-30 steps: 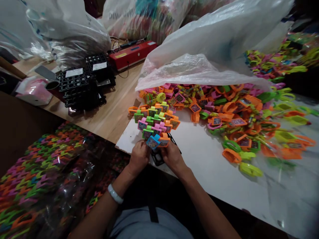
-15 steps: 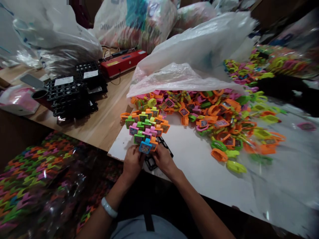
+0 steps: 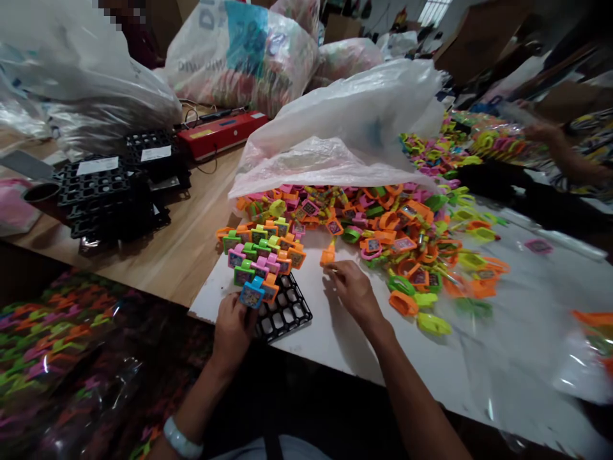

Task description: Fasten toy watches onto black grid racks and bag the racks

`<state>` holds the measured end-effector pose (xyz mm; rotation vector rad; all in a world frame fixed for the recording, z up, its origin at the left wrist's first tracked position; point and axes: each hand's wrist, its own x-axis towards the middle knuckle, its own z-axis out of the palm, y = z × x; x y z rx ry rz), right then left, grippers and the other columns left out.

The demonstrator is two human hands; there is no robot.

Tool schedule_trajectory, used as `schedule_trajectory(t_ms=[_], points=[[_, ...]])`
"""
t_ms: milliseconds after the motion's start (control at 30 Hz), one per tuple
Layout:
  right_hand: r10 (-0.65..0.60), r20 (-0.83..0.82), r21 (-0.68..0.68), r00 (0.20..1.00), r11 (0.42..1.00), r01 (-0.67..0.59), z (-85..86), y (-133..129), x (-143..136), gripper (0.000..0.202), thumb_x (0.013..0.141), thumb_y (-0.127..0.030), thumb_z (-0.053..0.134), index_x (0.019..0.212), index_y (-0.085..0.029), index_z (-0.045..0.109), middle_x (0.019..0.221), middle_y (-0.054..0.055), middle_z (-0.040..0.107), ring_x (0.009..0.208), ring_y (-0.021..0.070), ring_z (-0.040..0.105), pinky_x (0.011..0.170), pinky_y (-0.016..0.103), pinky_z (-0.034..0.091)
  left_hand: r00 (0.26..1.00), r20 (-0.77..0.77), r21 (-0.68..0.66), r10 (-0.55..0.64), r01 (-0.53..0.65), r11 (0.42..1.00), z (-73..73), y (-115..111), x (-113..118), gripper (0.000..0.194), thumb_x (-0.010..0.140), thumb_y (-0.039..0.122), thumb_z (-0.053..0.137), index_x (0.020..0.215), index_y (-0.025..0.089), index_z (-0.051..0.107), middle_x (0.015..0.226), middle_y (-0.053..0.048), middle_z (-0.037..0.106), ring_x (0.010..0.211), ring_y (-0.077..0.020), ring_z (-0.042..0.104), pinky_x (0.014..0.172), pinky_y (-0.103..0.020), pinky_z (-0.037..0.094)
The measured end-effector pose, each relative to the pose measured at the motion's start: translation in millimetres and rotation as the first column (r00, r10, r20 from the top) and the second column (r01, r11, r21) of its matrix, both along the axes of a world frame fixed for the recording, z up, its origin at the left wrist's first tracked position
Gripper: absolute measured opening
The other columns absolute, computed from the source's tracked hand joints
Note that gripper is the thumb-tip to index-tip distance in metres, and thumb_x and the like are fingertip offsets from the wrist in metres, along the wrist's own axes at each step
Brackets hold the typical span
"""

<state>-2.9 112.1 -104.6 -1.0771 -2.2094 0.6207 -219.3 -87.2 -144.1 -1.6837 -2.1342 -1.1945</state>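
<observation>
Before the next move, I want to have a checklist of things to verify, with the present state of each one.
1. Right hand has the orange toy at its fingertips: ok.
2. Left hand is beside the blue toy: ok.
3. Left hand's grip is firm: cannot tell, fingertips partly hidden.
4. Black tray shows bare openings: ok, on its right part.
5. Loose toys lie apart from each other: not ok, heaped together.

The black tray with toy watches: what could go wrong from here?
The black tray lies close to the front edge of the table, so a push might tip it off. Its toy watches stand crowded; the left hand, close by, could knock some loose. The right hand, holding an orange toy, could disturb the pile.
</observation>
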Motion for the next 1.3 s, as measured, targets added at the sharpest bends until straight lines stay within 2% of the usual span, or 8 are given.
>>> schedule_trajectory(t_ms=[233,367,433,567,733,933,1100,1300], points=[[-0.099,0.129,0.122,0.987,0.989,0.084,4.9,35,-12,0.027,0.078,-0.018,0.055,0.099,-0.018,0.072,0.1,0.011,0.061,0.094,0.0264,0.06,0.082,0.04,0.052,1.0,-0.013,-0.001,-0.003,0.003,1.0,3.4,-1,-4,0.011,0.094,0.025,0.059,0.101,0.018,0.064,0.091,-0.007,0.062,0.085,-0.0224,0.061,0.072,-0.033,0.05],[-0.069,0.027,0.014,0.997,0.998,0.069,3.0,29,-16,0.019,0.084,-0.03,0.054,0.092,-0.017,0.066,0.098,0.011,0.06,0.087,0.0244,0.061,0.078,0.039,0.052,1.0,-0.015,-0.004,0.003,-0.003,1.0,4.0,0,-3,0.01,0.093,0.025,0.059,0.096,0.018,0.066,0.09,-0.007,0.064,0.084,-0.0215,0.061,0.071,-0.032,0.051],[-0.038,-0.124,-0.181,0.992,0.983,0.015,4.8,8,-16,0.025,0.09,-0.039,0.052,0.098,-0.018,0.061,0.095,0.008,0.063,0.076,0.0198,0.062,0.07,0.035,0.053,1.0,-0.012,-0.014,0.01,-0.01,1.0,2.6,0,-4,0.01,0.093,0.026,0.061,0.092,0.018,0.068,0.09,-0.007,0.065,0.083,-0.0212,0.062,0.071,-0.032,0.051],[-0.019,-0.425,-0.578,0.905,0.775,-0.255,9.9,-46,-33,0.037,0.083,-0.051,0.065,0.104,-0.021,0.057,0.089,0.004,0.068,0.066,0.0161,0.063,0.062,0.03,0.053,1.0,-0.013,-0.046,0.014,-0.015,0.999,1.3,1,-6,0.011,0.09,0.027,0.063,0.093,0.018,0.07,0.09,-0.007,0.066,0.084,-0.0225,0.062,0.071,-0.033,0.051],[0.045,-0.443,-0.659,0.895,0.66,-0.36,4.0,-69,-68,0.027,0.076,-0.043,0.068,0.091,-0.021,0.063,0.069,0.0,0.068,0.067,0.0198,0.066,0.066,0.031,0.055,1.0,-0.017,-0.053,-0.011,0.01,0.999,3.4,4,-6,0.014,0.09,0.026,0.063,0.097,0.019,0.072,0.091,-0.008,0.068,0.085,-0.023,0.062,0.071,-0.034,0.051],[0.094,-0.275,-0.58,0.957,0.777,-0.243,-5.7,-58,-66,0.019,0.079,-0.031,0.059,0.091,-0.019,0.069,0.084,0.004,0.074,0.082,0.0232,0.07,0.074,0.033,0.055,1.0,-0.008,-0.039,0.004,-0.004,0.999,1.1,2,-5,0.013,0.088,0.025,0.065,0.097,0.019,0.072,0.094,-0.008,0.068,0.088,-0.0233,0.063,0.074,-0.035,0.052],[0.233,-0.179,-0.393,0.956,0.874,-0.286,-4.2,-58,-66,0.023,0.079,-0.015,0.052,0.092,-0.018,0.07,0.095,0.005,0.075,0.09,0.0217,0.069,0.08,0.03,0.054,1.0,0.015,-0.059,0.013,-0.012,0.998,-1.9,0,-5,0.015,0.088,0.026,0.065,0.1,0.02,0.072,0.095,-0.008,0.068,0.088,-0.0233,0.063,0.075,-0.035,0.052],[0.33,-0.127,-0.249,0.936,0.902,-0.352,-0.2,-69,-79,0.031,0.083,-0.008,0.046,0.098,-0.022,0.069,0.104,0.007,0.072,0.094,0.0208,0.067,0.083,0.03,0.054,0.999,0.043,-0.059,0.031,-0.029,0.998,-2.7,1,-4,0.014,0.088,0.026,0.063,0.096,0.021,0.073,0.094,-0.007,0.067,0.087,-0.0228,0.062,0.074,-0.035,0.052]])
